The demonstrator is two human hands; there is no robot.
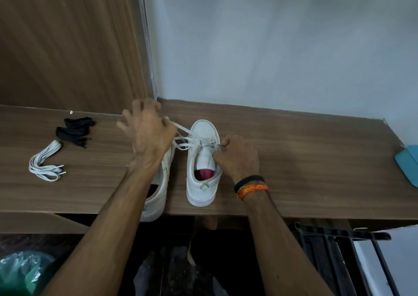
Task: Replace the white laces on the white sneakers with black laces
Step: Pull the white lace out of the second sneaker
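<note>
Two white sneakers stand side by side on the wooden table (305, 150), toes pointing away from me. The right sneaker (203, 157) still carries a white lace (184, 145), loosened across its eyelets. My left hand (148, 132) pinches one end of that lace and holds it up and to the left. My right hand (237, 157) rests beside the sneaker's tongue and pinches the lace at the right eyelets. The left sneaker (158, 193) is mostly hidden under my left forearm, its heel over the table's front edge. A folded white lace (46, 163) and bundled black laces (75, 129) lie at the left.
A wooden panel (67, 42) rises behind the table at the left, and a pale wall (282, 42) behind the rest. A blue object (407, 164) sits at the table's right edge. Below the front edge are a black rack (339, 246) and a plastic bag (22, 270).
</note>
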